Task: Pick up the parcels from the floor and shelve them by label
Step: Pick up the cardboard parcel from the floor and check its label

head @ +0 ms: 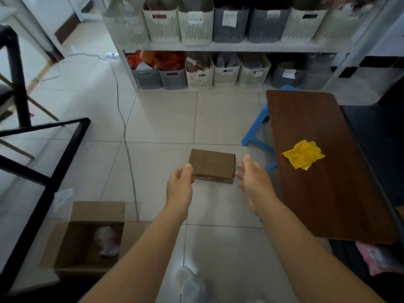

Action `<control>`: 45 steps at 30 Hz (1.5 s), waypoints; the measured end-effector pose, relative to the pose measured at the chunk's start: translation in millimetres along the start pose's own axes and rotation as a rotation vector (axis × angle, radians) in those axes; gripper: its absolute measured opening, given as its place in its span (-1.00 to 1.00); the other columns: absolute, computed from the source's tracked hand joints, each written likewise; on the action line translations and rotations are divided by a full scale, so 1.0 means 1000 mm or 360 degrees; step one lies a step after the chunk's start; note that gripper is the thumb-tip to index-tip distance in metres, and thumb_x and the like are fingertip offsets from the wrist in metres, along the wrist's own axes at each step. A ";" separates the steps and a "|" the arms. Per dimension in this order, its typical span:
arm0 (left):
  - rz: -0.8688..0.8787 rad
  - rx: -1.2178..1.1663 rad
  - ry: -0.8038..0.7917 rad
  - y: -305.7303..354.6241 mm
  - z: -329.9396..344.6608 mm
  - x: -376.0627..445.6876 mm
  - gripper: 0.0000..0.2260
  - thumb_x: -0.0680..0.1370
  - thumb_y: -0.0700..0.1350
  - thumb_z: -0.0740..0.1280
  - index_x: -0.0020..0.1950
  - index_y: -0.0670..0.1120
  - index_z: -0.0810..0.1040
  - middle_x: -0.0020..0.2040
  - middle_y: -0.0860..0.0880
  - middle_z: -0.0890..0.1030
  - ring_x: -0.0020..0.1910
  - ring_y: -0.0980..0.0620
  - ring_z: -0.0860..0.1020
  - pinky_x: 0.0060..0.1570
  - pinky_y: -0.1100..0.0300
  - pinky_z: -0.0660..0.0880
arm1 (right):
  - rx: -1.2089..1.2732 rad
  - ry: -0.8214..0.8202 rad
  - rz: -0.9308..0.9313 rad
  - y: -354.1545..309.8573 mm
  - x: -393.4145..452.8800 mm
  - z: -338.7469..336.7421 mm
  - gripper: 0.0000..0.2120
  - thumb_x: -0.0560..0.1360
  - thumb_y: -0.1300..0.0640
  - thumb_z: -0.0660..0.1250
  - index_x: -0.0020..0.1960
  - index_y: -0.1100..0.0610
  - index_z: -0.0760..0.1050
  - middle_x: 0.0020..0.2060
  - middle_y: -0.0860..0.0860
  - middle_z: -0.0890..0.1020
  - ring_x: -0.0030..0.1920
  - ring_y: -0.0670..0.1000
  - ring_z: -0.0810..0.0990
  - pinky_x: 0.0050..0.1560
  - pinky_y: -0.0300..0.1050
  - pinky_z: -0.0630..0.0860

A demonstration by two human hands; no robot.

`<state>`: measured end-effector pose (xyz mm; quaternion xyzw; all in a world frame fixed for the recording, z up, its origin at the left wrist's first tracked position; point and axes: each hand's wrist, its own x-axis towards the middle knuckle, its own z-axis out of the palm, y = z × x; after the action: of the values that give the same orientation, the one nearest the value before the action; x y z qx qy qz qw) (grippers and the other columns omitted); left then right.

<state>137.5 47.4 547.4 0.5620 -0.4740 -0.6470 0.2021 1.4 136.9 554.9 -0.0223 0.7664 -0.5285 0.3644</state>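
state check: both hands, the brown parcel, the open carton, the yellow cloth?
left hand: fingers at the parcel's left edge, no closed grip yet
right hand: open, just off the parcel's right side
brown parcel: closed, flat on the floor
open carton: flaps open, something pale inside
yellow cloth: crumpled, on the wooden table

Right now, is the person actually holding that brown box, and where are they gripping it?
Barely: the left hand has its fingers on the cardboard parcel at its near left corner. The right hand is open beside the right end, apparently not touching.
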 end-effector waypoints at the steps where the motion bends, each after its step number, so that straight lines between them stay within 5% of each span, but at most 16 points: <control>1: -0.0028 -0.0008 0.0015 -0.003 0.000 0.016 -0.76 0.60 0.09 0.21 0.12 -0.02 0.51 0.02 0.03 0.58 0.11 0.02 0.56 0.24 0.03 0.44 | -0.0013 0.0007 0.0031 0.003 0.013 0.008 -0.71 0.57 -0.17 0.05 0.05 -0.01 0.41 -0.10 -0.13 0.52 0.03 -0.01 0.53 0.16 0.05 0.45; 3: -0.0095 -0.0016 0.0050 -0.013 0.002 0.047 -0.76 0.60 0.10 0.22 0.13 -0.03 0.50 0.00 0.03 0.58 0.11 -0.01 0.56 0.22 0.03 0.46 | -0.0050 0.0038 0.0092 0.012 0.038 0.024 -0.69 0.57 -0.16 0.06 0.14 -0.01 0.42 -0.06 -0.08 0.55 0.02 0.00 0.55 0.14 0.06 0.48; 7: -0.0135 -0.0079 0.0105 -0.039 0.017 0.108 -0.76 0.59 0.08 0.22 0.15 -0.04 0.49 -0.01 0.02 0.56 0.07 0.00 0.55 0.15 0.07 0.46 | -0.0136 0.0018 0.0065 0.031 0.095 0.054 -0.78 0.58 -0.12 0.08 -0.05 -0.06 0.44 0.00 -0.03 0.56 -0.05 -0.02 0.57 -0.04 -0.04 0.50; 12: -0.0187 -0.0088 0.0172 -0.102 0.033 0.185 -0.67 0.59 0.07 0.23 0.27 -0.06 0.46 0.04 0.02 0.56 0.04 0.05 0.55 0.13 0.09 0.45 | -0.0445 -0.0136 0.0073 0.094 0.185 0.084 -0.77 0.56 -0.16 0.08 -0.01 -0.03 0.38 -0.16 -0.04 0.49 -0.22 -0.07 0.46 -0.33 -0.11 0.35; 17: -0.0318 -0.0093 0.0149 -0.182 0.050 0.259 -0.50 0.59 0.12 0.22 0.47 -0.08 0.33 0.27 -0.05 0.51 0.15 0.01 0.50 0.14 0.07 0.40 | -0.0694 -0.0240 0.0167 0.180 0.268 0.106 -0.40 0.54 -0.17 0.18 0.47 0.09 0.19 0.32 0.09 0.42 0.17 0.12 0.45 0.00 -0.07 0.32; 22: -0.0343 -0.0072 0.0106 -0.266 0.070 0.337 -0.43 0.59 0.16 0.20 0.53 -0.06 0.26 0.44 -0.09 0.43 0.32 -0.07 0.46 0.32 -0.04 0.39 | -0.0815 -0.0298 0.0142 0.255 0.352 0.128 -0.23 0.48 -0.13 0.34 0.54 0.08 0.06 0.46 0.11 0.31 0.35 0.17 0.38 0.10 -0.06 0.35; 27: -0.0190 0.0079 0.0026 -0.329 0.089 0.410 -0.37 0.59 0.13 0.24 0.59 -0.03 0.11 0.55 -0.10 0.29 0.46 -0.11 0.34 0.23 0.07 0.31 | -0.1007 -0.0185 0.0061 0.313 0.429 0.147 -0.21 0.44 -0.08 0.40 0.54 -0.02 0.07 0.51 0.10 0.14 0.42 0.20 0.25 0.15 0.00 0.39; 31: -0.0004 0.0184 0.0061 -0.359 0.095 0.469 -0.37 0.59 0.03 0.29 0.58 -0.08 0.13 0.56 -0.11 0.26 0.48 -0.13 0.30 0.16 0.14 0.27 | -0.1171 0.0006 0.0088 0.349 0.480 0.147 -0.17 0.42 -0.10 0.42 0.54 -0.13 0.01 0.56 0.07 -0.09 0.50 0.24 0.00 0.42 0.18 0.20; 36: 0.0018 0.0363 0.0162 -0.382 0.102 0.537 -0.28 0.57 -0.01 0.33 0.60 -0.12 0.02 0.59 -0.17 0.16 0.51 -0.19 0.24 0.38 -0.01 0.27 | -0.1409 0.0170 -0.0081 0.373 0.532 0.144 -0.13 0.44 -0.06 0.41 0.54 -0.17 -0.10 0.55 0.07 -0.29 0.52 0.26 -0.16 0.46 0.25 0.00; 40: 0.0097 0.0404 0.0157 -0.384 0.105 0.572 -0.22 0.56 0.01 0.34 0.61 -0.15 -0.06 0.60 -0.19 0.12 0.54 -0.19 0.20 0.49 -0.06 0.20 | -0.1382 0.0068 0.0025 0.378 0.556 0.140 -0.08 0.45 -0.09 0.40 0.54 -0.16 -0.19 0.53 0.09 -0.37 0.51 0.33 -0.14 0.45 0.28 0.05; 45: 0.0152 0.0435 0.0139 -0.386 0.103 0.580 -0.35 0.56 -0.02 0.34 0.56 -0.16 0.16 0.50 -0.20 0.32 0.41 -0.17 0.38 0.40 -0.02 0.35 | -0.1608 -0.0024 -0.0018 0.380 0.558 0.140 0.01 0.40 -0.12 0.45 0.54 -0.13 -0.22 0.51 0.13 -0.39 0.49 0.34 -0.05 0.40 0.24 0.13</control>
<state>-18.6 -192.7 -96.7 0.5887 -0.5746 -0.5410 0.1748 -192.6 -40.6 -82.4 -0.2039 0.9237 -0.0934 0.3107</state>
